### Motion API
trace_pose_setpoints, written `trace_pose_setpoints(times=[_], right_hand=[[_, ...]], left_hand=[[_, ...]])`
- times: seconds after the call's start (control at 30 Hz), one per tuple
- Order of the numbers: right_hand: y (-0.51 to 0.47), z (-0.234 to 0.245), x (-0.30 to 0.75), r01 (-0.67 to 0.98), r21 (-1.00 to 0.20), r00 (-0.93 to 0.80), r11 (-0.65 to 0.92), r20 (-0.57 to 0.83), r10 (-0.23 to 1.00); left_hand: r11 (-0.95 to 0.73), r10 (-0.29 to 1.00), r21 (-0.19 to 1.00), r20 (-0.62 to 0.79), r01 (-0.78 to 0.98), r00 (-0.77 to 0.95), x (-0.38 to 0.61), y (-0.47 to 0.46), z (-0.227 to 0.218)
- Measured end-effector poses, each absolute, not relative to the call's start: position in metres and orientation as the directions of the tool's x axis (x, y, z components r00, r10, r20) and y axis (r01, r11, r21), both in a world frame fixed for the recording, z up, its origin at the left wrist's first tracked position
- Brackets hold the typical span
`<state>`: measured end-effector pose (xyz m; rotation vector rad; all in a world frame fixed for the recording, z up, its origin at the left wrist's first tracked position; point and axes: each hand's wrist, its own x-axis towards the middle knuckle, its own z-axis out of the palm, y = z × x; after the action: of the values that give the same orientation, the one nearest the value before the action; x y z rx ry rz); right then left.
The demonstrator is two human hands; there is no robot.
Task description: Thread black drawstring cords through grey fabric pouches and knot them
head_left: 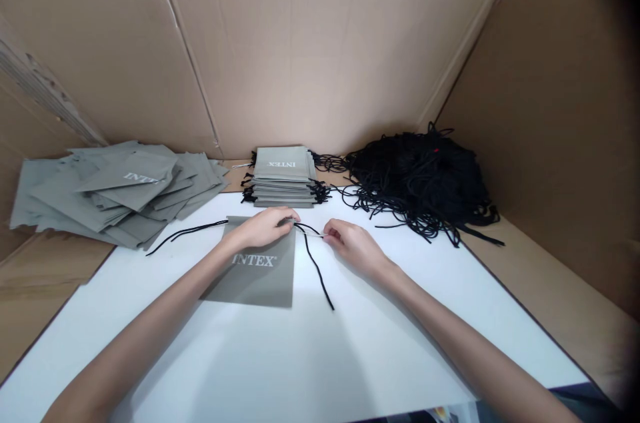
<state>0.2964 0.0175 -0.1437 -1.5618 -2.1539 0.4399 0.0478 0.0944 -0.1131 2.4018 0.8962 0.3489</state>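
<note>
A grey fabric pouch (260,276) printed INTEX lies flat on the white table top (300,356). My left hand (263,228) rests on its top edge, fingers closed in a pinch at the upper right corner. A black cord (317,273) runs out of that corner and trails toward me; another stretch of it (185,233) sticks out to the left. My right hand (350,242) is just right of the pouch, fingers pinched on a thin tool or cord end that I cannot make out.
A loose heap of grey pouches (120,193) lies at the left. A neat stack of pouches with cords (283,176) stands at the back middle. A big tangle of black cords (420,180) fills the back right. Cardboard walls (320,56) enclose the table.
</note>
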Motion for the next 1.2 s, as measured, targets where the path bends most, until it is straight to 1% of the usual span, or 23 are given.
trace_pose_setpoints(times=[0.17,0.37,0.6,0.77,0.83,0.9,0.93,0.97,1.0,1.07,1.1,1.13,1.2], right_hand=[[0.016,-0.144,0.293,0.761,-0.598,-0.206,0.251,0.145,0.968],[0.02,-0.146,0.296,0.714,-0.672,-0.127,0.197,0.153,0.98],[0.024,-0.15,0.301,0.62,-0.751,-0.091,0.226,0.218,0.972],[0.02,-0.135,0.303,0.535,-0.794,-0.094,0.289,0.284,0.954],[0.016,-0.121,0.304,0.488,-0.815,-0.092,0.311,0.306,0.947],[0.009,-0.104,0.304,0.431,-0.829,-0.08,0.357,0.359,0.93],[0.006,-0.095,0.304,0.416,-0.818,-0.068,0.397,0.407,0.911],[0.001,-0.086,0.304,0.424,-0.791,-0.066,0.441,0.459,0.886],[-0.003,-0.077,0.304,0.442,-0.748,-0.079,0.495,0.517,0.852],[-0.014,-0.061,0.303,0.487,-0.642,-0.127,0.592,0.618,0.776],[-0.019,-0.056,0.303,0.509,-0.585,-0.157,0.632,0.658,0.736],[-0.025,-0.051,0.302,0.531,-0.527,-0.186,0.664,0.692,0.698],[-0.038,-0.044,0.299,0.575,-0.413,-0.233,0.707,0.745,0.625]], left_hand=[[-0.662,0.632,0.562,0.064,0.495,0.772,0.052,0.089,-0.114],[-0.707,0.589,0.56,0.13,0.431,0.797,0.054,0.088,-0.113],[-0.744,0.572,0.532,0.196,0.404,0.797,0.052,0.086,-0.11],[-0.756,0.619,0.501,0.339,0.421,0.709,0.051,0.078,-0.099],[-0.765,0.632,0.471,0.42,0.439,0.651,0.049,0.076,-0.093],[-0.784,0.619,0.43,0.499,0.447,0.606,0.045,0.074,-0.086],[-0.807,0.59,0.395,0.545,0.439,0.596,0.043,0.072,-0.082],[-0.844,0.533,0.336,0.605,0.417,0.591,0.042,0.071,-0.078],[-0.888,0.444,0.247,0.678,0.387,0.586,0.041,0.069,-0.073],[-0.942,0.203,0.013,0.817,0.335,0.539,0.041,0.063,-0.063],[-0.939,0.088,-0.097,0.86,0.33,0.502,0.041,0.06,-0.058],[-0.925,0.005,-0.172,0.885,0.338,0.465,0.043,0.055,-0.054],[-0.904,-0.068,-0.23,0.909,0.361,0.41,0.046,0.046,-0.046]])
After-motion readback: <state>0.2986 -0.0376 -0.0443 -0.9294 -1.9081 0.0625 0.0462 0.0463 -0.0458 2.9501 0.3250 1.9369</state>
